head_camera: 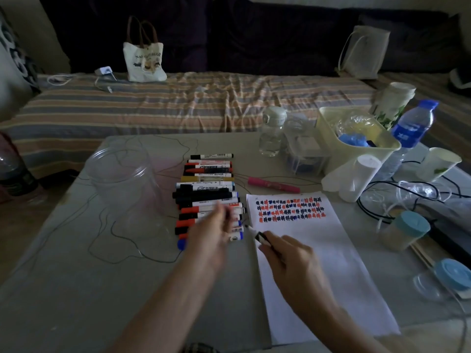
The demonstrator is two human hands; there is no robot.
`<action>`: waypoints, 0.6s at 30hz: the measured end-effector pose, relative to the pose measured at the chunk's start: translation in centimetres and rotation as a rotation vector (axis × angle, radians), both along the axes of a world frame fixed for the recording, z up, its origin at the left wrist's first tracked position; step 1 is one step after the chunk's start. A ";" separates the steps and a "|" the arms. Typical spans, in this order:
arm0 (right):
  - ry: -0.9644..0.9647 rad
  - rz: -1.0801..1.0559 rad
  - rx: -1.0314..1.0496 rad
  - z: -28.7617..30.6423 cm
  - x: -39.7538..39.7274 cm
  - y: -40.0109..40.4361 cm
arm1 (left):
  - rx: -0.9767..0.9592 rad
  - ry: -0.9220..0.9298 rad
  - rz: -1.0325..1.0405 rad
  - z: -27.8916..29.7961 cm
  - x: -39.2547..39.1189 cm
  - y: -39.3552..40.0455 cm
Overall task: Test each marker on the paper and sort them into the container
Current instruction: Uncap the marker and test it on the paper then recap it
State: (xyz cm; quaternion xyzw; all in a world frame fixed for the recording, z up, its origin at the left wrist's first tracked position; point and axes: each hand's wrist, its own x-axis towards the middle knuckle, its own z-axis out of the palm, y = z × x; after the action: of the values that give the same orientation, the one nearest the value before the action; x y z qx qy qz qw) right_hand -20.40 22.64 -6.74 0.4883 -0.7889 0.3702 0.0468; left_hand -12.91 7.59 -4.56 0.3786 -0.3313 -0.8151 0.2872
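Observation:
A row of several markers (207,192) lies side by side on the grey table (76,289), caps in black, red and blue. My right hand (293,261) grips an uncapped marker (257,234), its tip pointing up-left at the left edge of the white paper (318,263). The paper's top carries rows of red, blue and black scribbles (290,210). My left hand (211,235) is blurred over the near end of the marker row; whether it holds a cap I cannot tell. A clear plastic container (122,179) stands left of the markers.
A pink pen (274,185) lies above the paper. On the right stand a yellow bin (356,138), water bottles (411,128), a white roll (356,179), blue-lidded jars (407,229) and cables (397,197). A striped bed with a tote bag (144,59) lies behind.

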 end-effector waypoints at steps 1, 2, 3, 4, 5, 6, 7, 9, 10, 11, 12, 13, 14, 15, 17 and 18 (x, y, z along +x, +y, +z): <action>0.003 -0.021 0.028 -0.5 -0.3 0.6 | -0.042 0.013 0.073 0.2 0.2 -1.2; -0.048 -0.039 0.057 -0.7 -0.6 1.1 | -0.199 -0.032 0.093 0.3 0.5 -2.1; -0.140 -0.058 0.073 -0.8 -1.0 1.4 | -0.446 -0.118 0.033 0.4 0.7 -2.2; -0.244 -0.076 0.086 -0.8 -1.2 1.5 | -0.718 -0.203 -0.078 0.5 0.8 -1.6; -0.324 -0.084 0.099 -0.8 -1.4 1.2 | -0.943 -0.257 -0.204 0.1 0.7 -0.9; -0.368 -0.081 0.103 -0.6 -1.6 0.9 | -1.117 -0.307 -0.314 -0.6 0.6 -0.2; -0.393 -0.072 0.099 -0.5 -1.7 0.5 | -1.265 -0.356 -0.389 -1.6 0.5 0.1; -0.476 -0.057 0.057 -0.1 -2.3 -0.1 | -1.477 -0.462 -0.454 -3.8 0.3 0.2; -0.539 -0.051 0.030 0.3 -2.7 -0.3 | -1.535 -0.513 -0.460 -4.7 0.4 -0.1; -0.630 -0.048 -0.020 0.6 -3.0 -0.3 | -1.594 -0.541 -0.449 -5.3 0.6 -0.3; -0.758 -0.049 -0.101 0.9 -3.5 -0.4 | -1.651 -0.543 -0.440 -5.8 0.7 -0.5; -0.924 -0.050 -0.210 1.3 -4.0 -0.4 | -1.706 -0.526 -0.439 -6.2 0.7 -0.5; -1.098 -0.045 -0.323 1.7 -4.5 -0.4 | -1.751 -0.510 -0.440 -6.5 0.6 -0.7; -1.245 -0.034 -0.420 2.1 -5.0 -0.3 | -1.784 -0.511 -0.440 -6.6 0.5 -0.9; -1.337 -0.036 -0.455 2.4 -5.6 -0.3 | -1.863 -0.513 -0.427 -7.1 0.3 -1.2; -1.286 -0.060 -0.392 2.3 -5.7 -0.4 | -1.906 -0.505 -0.400 -7.3 0.1 -1.2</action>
State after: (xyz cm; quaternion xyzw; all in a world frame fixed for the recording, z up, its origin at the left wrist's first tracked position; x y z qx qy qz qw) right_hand -26.15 22.23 -4.46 0.1310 -0.5911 0.7223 -0.3342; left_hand -12.77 6.38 -11.87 0.0900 -0.9541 -0.1389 0.2495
